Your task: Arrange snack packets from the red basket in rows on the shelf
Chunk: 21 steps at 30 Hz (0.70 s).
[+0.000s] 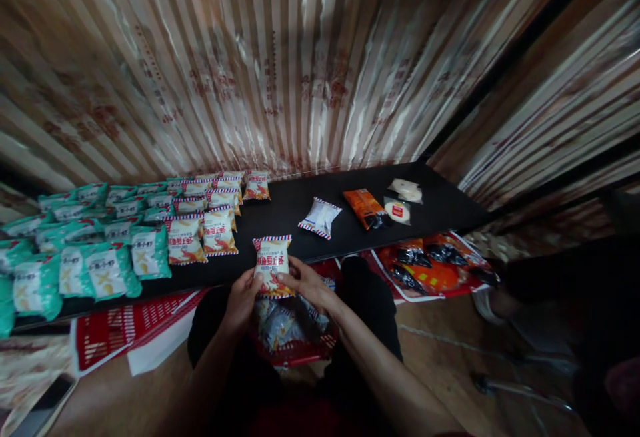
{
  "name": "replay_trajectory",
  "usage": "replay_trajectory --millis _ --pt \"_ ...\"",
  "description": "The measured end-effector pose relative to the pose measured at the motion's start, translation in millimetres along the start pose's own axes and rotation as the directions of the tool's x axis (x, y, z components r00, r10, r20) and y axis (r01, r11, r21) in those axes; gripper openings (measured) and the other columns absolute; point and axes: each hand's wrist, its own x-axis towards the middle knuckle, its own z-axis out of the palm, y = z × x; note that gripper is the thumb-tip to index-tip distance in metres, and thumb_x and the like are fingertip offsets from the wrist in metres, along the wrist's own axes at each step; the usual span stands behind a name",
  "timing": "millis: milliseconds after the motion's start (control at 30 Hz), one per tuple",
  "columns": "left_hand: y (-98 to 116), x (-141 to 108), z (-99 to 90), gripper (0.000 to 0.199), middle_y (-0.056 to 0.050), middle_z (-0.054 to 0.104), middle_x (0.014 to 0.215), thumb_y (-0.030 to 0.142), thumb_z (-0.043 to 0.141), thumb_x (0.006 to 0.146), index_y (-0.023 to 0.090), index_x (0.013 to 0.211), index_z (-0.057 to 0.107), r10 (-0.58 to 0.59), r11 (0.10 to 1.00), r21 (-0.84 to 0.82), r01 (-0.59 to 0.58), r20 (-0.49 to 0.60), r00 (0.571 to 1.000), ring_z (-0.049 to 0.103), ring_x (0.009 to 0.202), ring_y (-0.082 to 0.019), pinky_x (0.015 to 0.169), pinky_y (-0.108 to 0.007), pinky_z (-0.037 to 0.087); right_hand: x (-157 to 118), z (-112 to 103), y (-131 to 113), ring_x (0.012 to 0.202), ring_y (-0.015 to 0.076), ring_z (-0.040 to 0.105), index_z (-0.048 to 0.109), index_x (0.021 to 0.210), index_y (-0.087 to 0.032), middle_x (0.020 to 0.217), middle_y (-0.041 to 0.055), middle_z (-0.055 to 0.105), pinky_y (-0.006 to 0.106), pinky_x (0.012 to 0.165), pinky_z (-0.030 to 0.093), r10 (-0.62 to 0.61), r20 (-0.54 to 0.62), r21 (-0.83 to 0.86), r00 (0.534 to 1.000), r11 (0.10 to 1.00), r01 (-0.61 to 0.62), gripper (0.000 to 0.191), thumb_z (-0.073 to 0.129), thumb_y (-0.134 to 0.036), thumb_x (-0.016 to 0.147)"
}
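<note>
Between my two hands I hold a striped-edge snack bag upright, its printed front facing me. My left hand (243, 296) grips the lower left side of the held snack bag (272, 260), and my right hand (306, 282) grips its lower right side. Below them, a red basket (300, 361) with more bags sits between my legs. To the left on the black table (280, 217), rows of similar striped bags (219, 230) stand beside many green bags (107, 270). A single bag (321, 218) lies with its pale side up, right of my hands.
An orange packet (365, 208) and round pale packets (399, 210) lie on the table's right part. Red baskets (107, 334) stand under the front edge, one holding orange packets (435, 276). A phone (47, 405) is at lower left. A person's dark-clothed leg (540, 284) is at right.
</note>
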Motion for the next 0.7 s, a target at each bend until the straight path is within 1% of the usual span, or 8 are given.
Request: replay_trajectory --millis 100,233,300,400,500,633,700 --pt "2.9 4.2 2.6 0.042 -0.012 0.069 0.103 0.036 0.073 0.067 0.015 0.102 0.063 0.010 1.000 0.013 -0.010 -0.015 1.000 0.065 0.097 -0.025 0.087 -0.036 0.049 5.1 -2.1 -4.6 0.087 0.0225 0.067 0.053 0.119 -0.018 0.095 0.0061 0.070 0.043 0.087 0.049 -0.011 0.010 0.001 1.000 1.000 0.011 0.068 0.077 -0.043 0.061" --pt "4.3 16.4 6.4 0.037 -0.012 0.068 0.106 0.033 0.073 0.068 0.016 0.100 0.063 0.045 0.999 0.027 -0.044 -0.069 0.997 0.064 0.099 -0.025 0.088 -0.036 0.048 15.7 -1.2 -7.7 0.089 0.0232 0.066 0.054 0.115 -0.017 0.098 0.0072 0.070 0.044 0.088 0.048 -0.058 -0.032 -0.008 0.998 0.998 0.058 0.063 0.077 -0.041 0.061" --pt "4.2 25.6 6.7 0.038 -0.012 0.068 0.105 0.033 0.073 0.069 0.016 0.101 0.061 0.074 0.997 0.033 -0.071 -0.095 0.993 0.064 0.098 -0.025 0.088 -0.036 0.048 23.0 0.3 -8.3 0.089 0.0238 0.066 0.054 0.115 -0.017 0.099 0.0076 0.070 0.044 0.088 0.049 -0.071 -0.053 0.007 0.996 0.997 0.072 0.063 0.076 -0.041 0.062" --pt "3.0 41.7 5.1 0.040 -0.013 0.068 0.104 0.038 0.071 0.069 0.015 0.100 0.060 0.157 0.985 0.082 -0.150 -0.093 0.983 0.065 0.095 -0.025 0.085 -0.036 0.049 35.3 2.3 -9.9 0.092 0.0252 0.066 0.051 0.117 -0.017 0.098 0.0077 0.070 0.045 0.088 0.049 -0.083 -0.076 0.018 0.994 0.996 0.085 0.065 0.076 -0.040 0.062" --pt "0.0 58.2 2.3 0.039 -0.012 0.069 0.099 0.043 0.068 0.070 0.015 0.097 0.060 0.263 0.955 0.166 -0.246 -0.092 0.960 0.065 0.092 -0.025 0.082 -0.035 0.049 47.8 2.9 -10.7 0.095 0.0259 0.065 0.050 0.118 -0.018 0.098 0.0070 0.070 0.045 0.087 0.049 -0.102 -0.094 0.004 0.990 0.995 0.103 0.064 0.075 -0.038 0.063" --pt "-6.9 79.8 -0.8 0.037 -0.010 0.069 0.097 0.044 0.062 0.074 0.016 0.099 0.061 0.348 0.906 0.295 -0.303 -0.115 0.930 0.065 0.092 -0.024 0.083 -0.034 0.049 68.6 -1.0 -5.5 0.092 0.0245 0.066 0.049 0.119 -0.020 0.099 0.0054 0.070 0.044 0.085 0.051 -0.112 -0.135 -0.076 0.984 0.992 0.102 0.059 0.071 -0.033 0.066" --pt "-10.1 90.4 -1.5 0.038 -0.010 0.068 0.099 0.044 0.057 0.077 0.016 0.101 0.061 0.414 0.852 0.407 -0.329 -0.140 0.900 0.064 0.092 -0.024 0.083 -0.036 0.049 81.3 -5.4 -1.0 0.092 0.0237 0.065 0.050 0.119 -0.020 0.100 0.0052 0.070 0.042 0.086 0.051 -0.135 -0.177 -0.150 0.975 0.983 0.109 0.055 0.068 -0.028 0.067"
